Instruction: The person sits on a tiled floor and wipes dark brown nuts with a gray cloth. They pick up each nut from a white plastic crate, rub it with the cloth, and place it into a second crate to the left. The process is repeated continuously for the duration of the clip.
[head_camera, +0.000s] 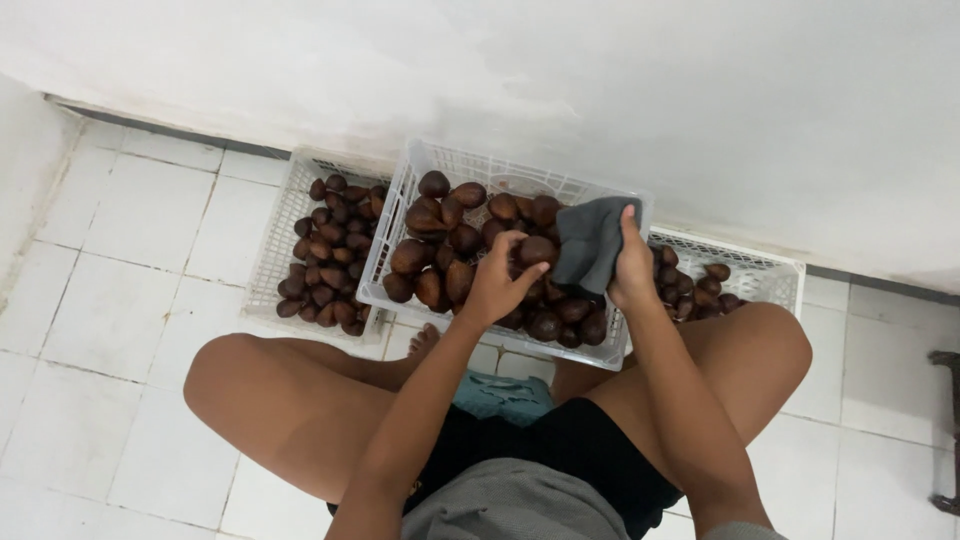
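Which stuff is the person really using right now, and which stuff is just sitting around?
In use:
- left hand, on a brown scaly fruit
- right hand, holding a dark grey cloth
- middle white plastic slatted crate full of fruit

Just sitting there:
- left white crate of smaller brown fruit
- right white crate, partly hidden
- teal cloth on the white floor tiles

White tiled floor under everything, pale squares with thin grey joints, running up to a white wall. Three white slatted plastic crates sit on it in a row along that wall. The left crate lies flat on the tiles, touching the middle crate, which rides a little higher and overlaps it. The right crate peeks out behind. All hold dark brown scaly fruit. A person sits cross-legged on the tiles too, bare knees spread wide.
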